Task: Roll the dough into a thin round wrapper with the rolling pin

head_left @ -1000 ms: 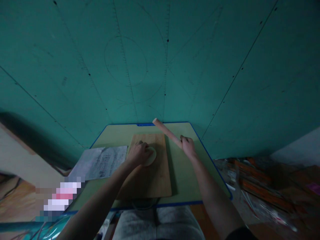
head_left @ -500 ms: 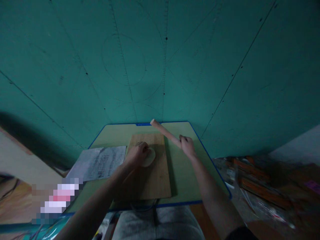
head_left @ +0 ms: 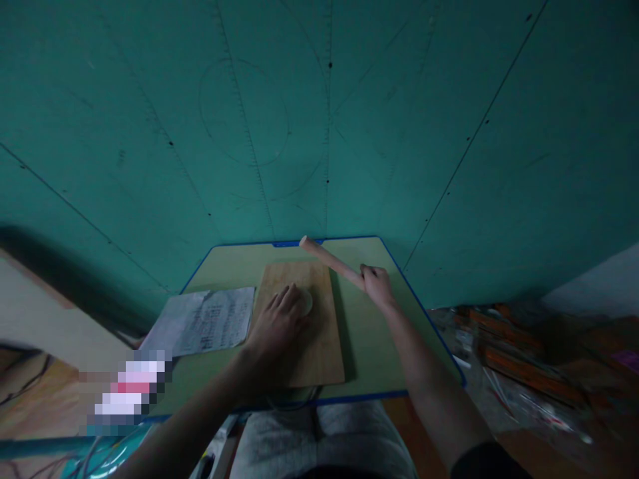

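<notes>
My left hand lies over a pale round dough wrapper on the wooden cutting board. Its fingers are stretched out and cover most of the wrapper, so only the right edge shows. Raised to the right of the board, my right hand is closed round one end of a wooden rolling pin. The pin slants up and to the left, its free end above the table's far edge.
The board rests on a small pale table with a blue rim. Printed paper sheets lie left of the board. A green wall stands right behind the table. Orange pieces and plastic clutter lie on the floor at right.
My left hand has gone from curled fingers at the wrapper's edge to spread fingers lying over it. My right hand still holds the rolling pin in nearly the same place.
</notes>
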The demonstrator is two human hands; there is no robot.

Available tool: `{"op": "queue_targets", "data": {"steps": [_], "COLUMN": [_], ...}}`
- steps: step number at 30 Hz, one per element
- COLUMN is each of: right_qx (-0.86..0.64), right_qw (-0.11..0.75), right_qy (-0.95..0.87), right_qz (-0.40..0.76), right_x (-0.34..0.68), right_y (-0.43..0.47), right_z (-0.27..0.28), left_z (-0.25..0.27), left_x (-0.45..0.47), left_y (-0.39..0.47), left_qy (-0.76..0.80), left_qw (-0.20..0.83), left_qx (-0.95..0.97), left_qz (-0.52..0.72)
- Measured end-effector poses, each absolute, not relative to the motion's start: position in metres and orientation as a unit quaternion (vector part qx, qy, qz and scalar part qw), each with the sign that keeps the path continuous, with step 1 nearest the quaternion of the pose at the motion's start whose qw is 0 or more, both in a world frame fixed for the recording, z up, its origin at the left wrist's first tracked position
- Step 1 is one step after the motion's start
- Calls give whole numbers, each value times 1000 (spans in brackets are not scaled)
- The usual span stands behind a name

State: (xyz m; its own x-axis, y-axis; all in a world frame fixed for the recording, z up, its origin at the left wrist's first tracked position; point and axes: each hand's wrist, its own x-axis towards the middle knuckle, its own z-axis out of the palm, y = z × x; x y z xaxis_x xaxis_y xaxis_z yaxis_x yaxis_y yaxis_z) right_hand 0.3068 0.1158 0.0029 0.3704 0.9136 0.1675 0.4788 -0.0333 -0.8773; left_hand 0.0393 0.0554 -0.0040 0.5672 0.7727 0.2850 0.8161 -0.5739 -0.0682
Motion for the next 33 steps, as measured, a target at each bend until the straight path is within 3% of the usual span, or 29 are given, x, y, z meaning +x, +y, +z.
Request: {"op": "queue_targets", "data": {"steps": [7,14,33], "right_qx": [-686,-687,-687], "right_qw": [467,463,451], "right_qy": [-509,-514,-528], "right_qz": [226,224,211], "right_x": [308,311,313], "right_y": [115,115,117], "right_z": [6,7,5], "left_z": [2,8,26], "left_x": [35,36,29], "left_y": [69,71,87], "left_qy": [-410,-507,-533], "left_qw": [109,54,-7], "left_qx": [-898,-855,-841], "left_qz": [-119,-100,-91]}}
